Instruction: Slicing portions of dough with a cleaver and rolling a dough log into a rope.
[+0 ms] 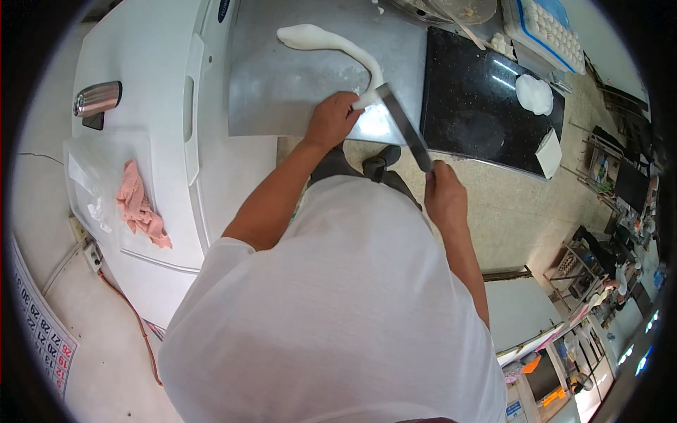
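Observation:
A long rope of white dough [365,59] curves over the stainless steel tabletop [275,95], thicker at its far left end. My left hand [332,120] pinches the near end of this rope between thumb and fingers, close to the table's front edge. In my right hand [447,191] is the handle end of a long, flat metal blade [406,127], probably a knife. The blade slants up to the left, and its tip is at the dough just right of my left fingers. Whether it touches the dough, I cannot tell.
On the black stone slab [465,116] to the right lie a round white dough piece [534,95] and a white block-like item [549,153]. A blue-rimmed tray [545,39] holds several dough balls. Left stands a white appliance [158,42] with a pink cloth [137,206] on it.

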The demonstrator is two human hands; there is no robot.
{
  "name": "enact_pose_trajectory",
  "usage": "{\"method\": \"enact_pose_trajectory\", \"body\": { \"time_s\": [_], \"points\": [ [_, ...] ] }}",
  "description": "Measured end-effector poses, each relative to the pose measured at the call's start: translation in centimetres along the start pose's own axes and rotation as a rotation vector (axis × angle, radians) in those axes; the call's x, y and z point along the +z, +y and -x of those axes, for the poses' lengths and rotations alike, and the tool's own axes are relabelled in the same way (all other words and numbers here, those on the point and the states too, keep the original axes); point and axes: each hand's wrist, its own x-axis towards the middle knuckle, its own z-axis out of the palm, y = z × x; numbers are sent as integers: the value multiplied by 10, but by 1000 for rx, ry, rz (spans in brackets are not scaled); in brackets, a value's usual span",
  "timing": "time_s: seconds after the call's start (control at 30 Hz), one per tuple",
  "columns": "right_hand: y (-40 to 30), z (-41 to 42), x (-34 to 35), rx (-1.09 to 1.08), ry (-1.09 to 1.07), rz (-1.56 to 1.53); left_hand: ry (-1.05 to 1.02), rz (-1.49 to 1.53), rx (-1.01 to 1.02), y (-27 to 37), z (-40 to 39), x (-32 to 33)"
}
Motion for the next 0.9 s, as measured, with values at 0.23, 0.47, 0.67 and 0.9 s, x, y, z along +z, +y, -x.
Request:
{"method": "enact_pose_trajectory", "body": {
  "time_s": [0.23,0.47,0.67,0.9],
  "points": [
    [-27,-31,26,16,-251,126,-52,-126,173,9,-4,-5],
    [62,16,14,-12,-201,-89,-4,-61,-93,13,-44,-10],
    [159,120,-16,354,-34,-616,-466,-309,546,114,-94,104],
    [244,106,-84,328,755,-962,-597,-705,954,198,-111,225]
  ]
}}
